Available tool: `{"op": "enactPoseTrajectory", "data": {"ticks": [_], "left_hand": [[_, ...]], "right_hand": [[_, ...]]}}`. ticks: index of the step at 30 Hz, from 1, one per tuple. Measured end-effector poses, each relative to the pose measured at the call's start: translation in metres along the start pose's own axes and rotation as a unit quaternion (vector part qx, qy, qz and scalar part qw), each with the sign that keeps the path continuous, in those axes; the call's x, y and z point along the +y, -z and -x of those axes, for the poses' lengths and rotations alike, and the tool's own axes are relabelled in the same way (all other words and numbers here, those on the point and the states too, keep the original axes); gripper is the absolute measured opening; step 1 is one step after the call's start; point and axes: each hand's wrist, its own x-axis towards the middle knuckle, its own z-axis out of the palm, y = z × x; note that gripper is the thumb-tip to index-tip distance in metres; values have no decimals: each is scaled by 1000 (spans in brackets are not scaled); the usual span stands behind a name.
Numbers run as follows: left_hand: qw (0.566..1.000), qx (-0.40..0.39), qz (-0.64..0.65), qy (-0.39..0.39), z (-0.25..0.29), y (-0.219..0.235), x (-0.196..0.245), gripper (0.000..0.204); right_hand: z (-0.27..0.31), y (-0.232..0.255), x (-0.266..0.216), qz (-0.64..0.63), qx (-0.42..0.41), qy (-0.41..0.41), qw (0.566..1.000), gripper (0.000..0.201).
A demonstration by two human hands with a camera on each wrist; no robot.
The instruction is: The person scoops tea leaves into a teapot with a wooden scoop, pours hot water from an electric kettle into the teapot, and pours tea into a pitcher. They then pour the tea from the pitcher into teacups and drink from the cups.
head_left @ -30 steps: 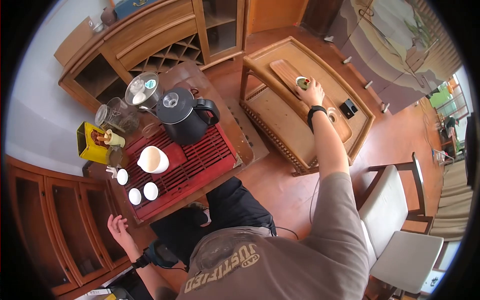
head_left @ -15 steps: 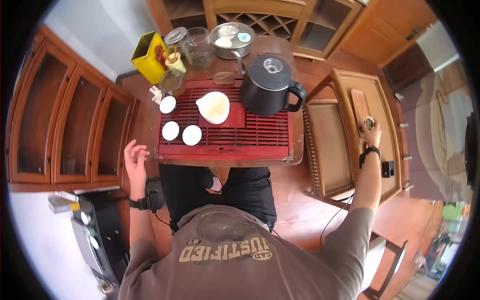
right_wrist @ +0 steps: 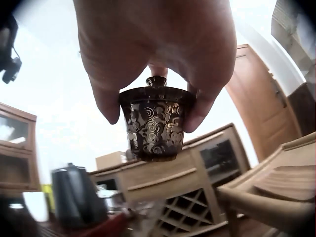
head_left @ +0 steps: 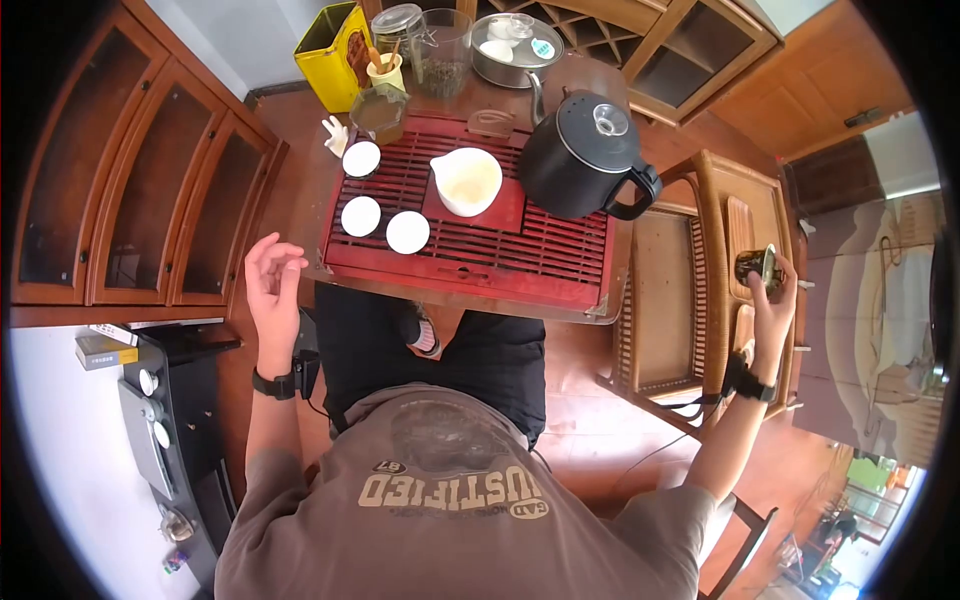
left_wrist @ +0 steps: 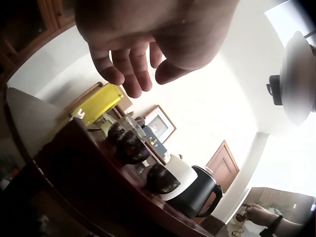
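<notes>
In the right wrist view my right hand grips a dark lidded cup with gold swirls, thumb and fingers at its rim and a finger by the lid knob. The head view has this right hand holding the cup above the side cart. My left hand hovers empty, fingers loosely bent, left of the red tea tray. On the tray are a white pitcher, a black kettle and three small cups, one of them nearest the front.
Behind the tray stand a yellow tin, a glass jar and a steel pot. The wicker cart at the right bears a wooden tray. Glass-door cabinets line the left side.
The cup has risen off the cart's wooden tray in my right hand. The head view has swung toward the tea table. My left hand stays raised beside it.
</notes>
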Motion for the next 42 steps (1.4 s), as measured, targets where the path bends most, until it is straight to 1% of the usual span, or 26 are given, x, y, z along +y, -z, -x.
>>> {"op": "enactPoseTrajectory", "data": {"ticks": [1,2,3,4,5,6,7,8,10,12,14,17,20,22,26,27,28,30,31,32,35,36,38,39,40,42], "left_hand": [[1000,-1,0,1,-1,-5,6,40],[999,-23,13,-22,0,-10,12,40],[998,-43,27,-45,0,-16,18,40],[998,-44,28,-43,1,-22,22,40],[996,-60,54,-49,2,-29,26,40],[992,-75,81,-54,4,-37,30,39],[991,-89,72,-70,7,-45,33,38],[988,-96,92,-79,12,-54,34,32],[980,-159,65,-101,20,-70,45,27],[955,-253,-1,-153,21,-81,62,29],[940,-277,3,-200,26,-101,65,29],[936,-294,-21,-191,39,-121,65,37],[943,-282,-28,-176,44,-131,61,46],[947,-272,-27,-170,46,-135,59,47],[953,-261,-26,-153,46,-139,59,47],[953,-262,-25,-152,46,-139,58,47],[951,-265,-29,-158,46,-138,57,47],[949,-269,-33,-162,46,-138,55,46],[948,-267,-37,-167,46,-139,54,45],[947,-267,-42,-172,46,-139,53,45],[942,-271,-71,-187,44,-139,52,43],[941,-272,-73,-186,43,-139,52,43],[942,-267,-73,-192,42,-139,52,42],[941,-269,-74,-191,42,-138,51,42],[943,-264,-71,-192,42,-138,51,42],[943,-263,-67,-194,42,-139,51,42]], "right_hand": [[12,-12,-26,-21,-31,-5,999,54],[23,-26,-52,-41,-62,-9,997,55],[35,-45,-75,-55,-103,8,993,55],[44,-62,-89,-59,-137,36,988,57],[51,-80,-93,-40,-164,51,984,61],[56,-101,-107,3,-185,106,977,64],[62,-124,-118,-52,-210,102,971,64],[67,-142,-123,-53,-231,123,964,64],[72,-181,-121,-59,-253,150,954,64],[77,-215,-125,-28,-242,181,953,63],[81,-238,-135,20,-247,192,950,63],[91,-264,-135,43,-253,199,946,62],[97,-275,-131,68,-263,208,940,64],[99,-278,-129,86,-261,214,937,65],[99,-269,-141,58,-290,179,938,75],[98,-268,-140,45,-264,199,943,72],[96,-266,-139,46,-264,198,943,72],[93,-263,-137,160,-213,270,925,59],[93,-266,-139,146,-194,271,932,41],[93,-268,-135,146,-195,267,932,41],[90,-270,-126,79,-176,226,955,23],[89,-267,-128,31,-182,173,967,21],[86,-259,-123,-37,-160,99,981,18],[84,-252,-130,-76,-160,60,982,15],[83,-248,-122,-123,-148,35,981,14],[81,-239,-122,-176,-128,25,976,16]]}}
